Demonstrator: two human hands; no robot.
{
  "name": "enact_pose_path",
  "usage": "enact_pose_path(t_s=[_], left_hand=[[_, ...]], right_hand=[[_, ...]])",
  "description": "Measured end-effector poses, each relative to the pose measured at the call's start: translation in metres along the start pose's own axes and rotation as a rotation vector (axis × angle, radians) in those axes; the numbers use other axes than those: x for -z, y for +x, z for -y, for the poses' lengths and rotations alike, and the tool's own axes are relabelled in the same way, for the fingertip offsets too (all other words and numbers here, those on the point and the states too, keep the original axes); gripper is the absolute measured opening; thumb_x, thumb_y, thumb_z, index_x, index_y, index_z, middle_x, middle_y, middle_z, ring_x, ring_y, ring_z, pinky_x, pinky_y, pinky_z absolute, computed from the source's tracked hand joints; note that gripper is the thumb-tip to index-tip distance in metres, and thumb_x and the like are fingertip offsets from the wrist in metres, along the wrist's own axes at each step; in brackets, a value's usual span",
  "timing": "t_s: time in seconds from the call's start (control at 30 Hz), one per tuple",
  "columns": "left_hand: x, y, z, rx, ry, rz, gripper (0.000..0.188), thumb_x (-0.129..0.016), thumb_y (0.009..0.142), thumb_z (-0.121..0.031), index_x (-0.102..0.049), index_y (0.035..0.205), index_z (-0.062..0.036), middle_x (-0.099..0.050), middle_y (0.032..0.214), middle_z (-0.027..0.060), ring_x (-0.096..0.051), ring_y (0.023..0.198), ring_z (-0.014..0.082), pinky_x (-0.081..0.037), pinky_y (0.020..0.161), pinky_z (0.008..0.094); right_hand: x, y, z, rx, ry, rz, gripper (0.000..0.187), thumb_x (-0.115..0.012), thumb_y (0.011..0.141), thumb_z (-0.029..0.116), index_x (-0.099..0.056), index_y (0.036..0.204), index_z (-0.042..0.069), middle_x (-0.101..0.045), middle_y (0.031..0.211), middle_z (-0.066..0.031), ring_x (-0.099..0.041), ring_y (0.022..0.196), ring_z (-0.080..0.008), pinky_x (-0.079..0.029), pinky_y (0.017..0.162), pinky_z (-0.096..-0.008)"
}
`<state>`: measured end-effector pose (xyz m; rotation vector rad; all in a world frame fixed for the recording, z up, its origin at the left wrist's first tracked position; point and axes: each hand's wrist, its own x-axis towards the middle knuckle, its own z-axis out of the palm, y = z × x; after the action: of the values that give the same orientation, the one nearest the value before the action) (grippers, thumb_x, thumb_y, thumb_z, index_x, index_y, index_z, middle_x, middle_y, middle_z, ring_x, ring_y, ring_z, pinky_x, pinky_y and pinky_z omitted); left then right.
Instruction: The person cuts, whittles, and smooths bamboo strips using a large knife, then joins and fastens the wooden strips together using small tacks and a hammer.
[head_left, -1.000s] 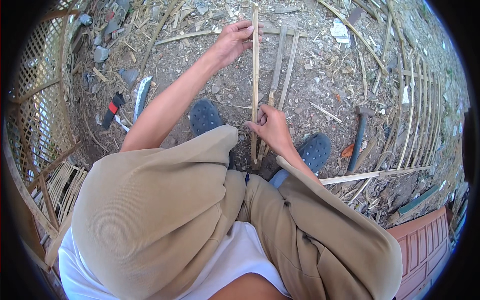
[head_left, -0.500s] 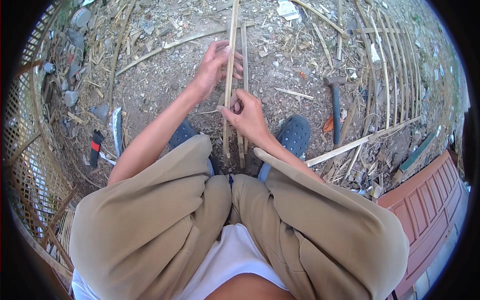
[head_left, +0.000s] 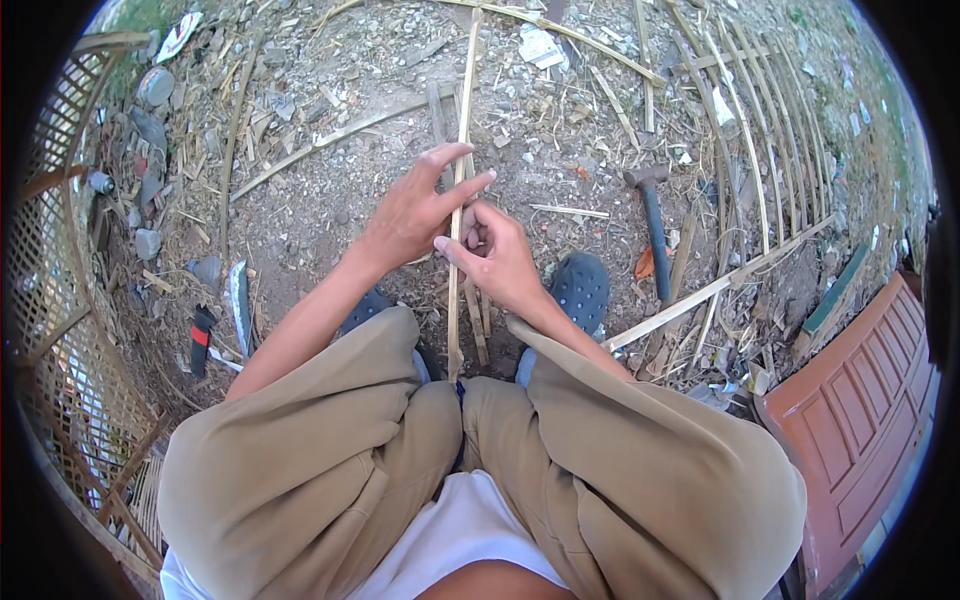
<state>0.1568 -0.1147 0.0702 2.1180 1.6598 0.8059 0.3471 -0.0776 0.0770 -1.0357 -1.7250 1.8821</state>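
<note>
A long, pale wooden strip [head_left: 464, 130], which looks like split bamboo, runs away from me between my knees. My right hand [head_left: 500, 258] pinches it between thumb and curled fingers near its middle. Just beyond, on the left side, my left hand [head_left: 412, 212] has its fingers stretched out over the strip and does not grip it. Under the hands lie more narrow strips [head_left: 473, 320], partly hidden. A hammer [head_left: 655, 235] with a dark handle rests on the ground to the right. On the left are a curved metal blade [head_left: 238, 298] and a black-and-red handle [head_left: 202, 338].
A frame of parallel strips [head_left: 780, 130] lies at the far right, with a long pale stick [head_left: 715, 285] along its near side. A woven lattice [head_left: 75, 230] stands at the left edge. A reddish-brown panel [head_left: 850, 430] is at the lower right. Scraps and stones litter the ground.
The strip has slid nearer to me, and its far end now shows. My left hand has come nearer with its fingers stretched out. My right hand keeps its pinch.
</note>
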Motion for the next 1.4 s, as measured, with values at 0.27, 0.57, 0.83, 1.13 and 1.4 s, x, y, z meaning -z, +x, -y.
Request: enact_pose_path(t_s=[0.27,0.57,0.83,1.13,1.4], left_hand=[[0.023,-0.017,0.012,0.209,-0.016,-0.191,0.059,-0.064,0.088,0.007,-0.062,0.144,-0.0113,-0.053,0.145,0.0194,-0.063,0.128,0.0385,-0.057,0.101,0.0473],[0.125,-0.303,0.124,1.15,0.618,-0.27,0.05,-0.074,0.092,-0.016,-0.052,0.135,-0.0012,-0.053,0.131,0.026,-0.06,0.121,0.0496,-0.052,0.101,0.0553],[0.13,-0.407,0.117,1.105,0.426,-0.184,0.035,-0.084,0.086,-0.011,-0.063,0.113,-0.0023,-0.058,0.118,0.0199,-0.062,0.103,0.0426,-0.052,0.093,0.0491],[0.116,-0.353,0.11,1.27,0.419,-0.272,0.033,-0.088,0.079,-0.007,-0.06,0.094,-0.0011,-0.062,0.076,0.0135,-0.062,0.076,0.0327,-0.05,0.073,0.0437],[0.176,-0.279,0.11,1.212,-0.089,-0.551,0.024,-0.082,0.087,0.0,-0.058,0.088,-0.0036,-0.063,0.075,0.002,-0.059,0.07,0.0113,-0.047,0.065,0.0309]], right_hand=[[-0.003,-0.002,-0.024,-0.186,0.081,-0.02,0.03,-0.081,0.097,0.009,-0.054,0.086,0.004,-0.053,0.071,0.004,-0.046,0.063,-0.0029,-0.039,0.055,-0.0249],[-0.005,-0.002,-0.022,-0.235,0.015,0.003,0.028,-0.079,0.099,0.011,-0.054,0.087,0.006,-0.051,0.073,0.0065,-0.046,0.066,-0.002,-0.037,0.056,-0.0228],[0.0,0.002,-0.031,-0.221,-0.065,-0.007,0.028,-0.081,0.096,0.01,-0.056,0.086,0.005,-0.053,0.071,0.0054,-0.047,0.066,-0.0029,-0.038,0.058,-0.0241],[0.0,0.004,-0.039,-0.188,-0.076,0.003,0.031,-0.085,0.094,0.013,-0.057,0.085,0.004,-0.052,0.07,0.0045,-0.046,0.064,-0.0032,-0.038,0.055,-0.025],[-0.003,0.002,-0.028,-0.112,-0.422,0.075,0.033,-0.082,0.095,0.02,-0.062,0.101,-0.005,-0.061,0.076,-0.0137,-0.061,0.071,-0.0307,-0.051,0.07,-0.044]])
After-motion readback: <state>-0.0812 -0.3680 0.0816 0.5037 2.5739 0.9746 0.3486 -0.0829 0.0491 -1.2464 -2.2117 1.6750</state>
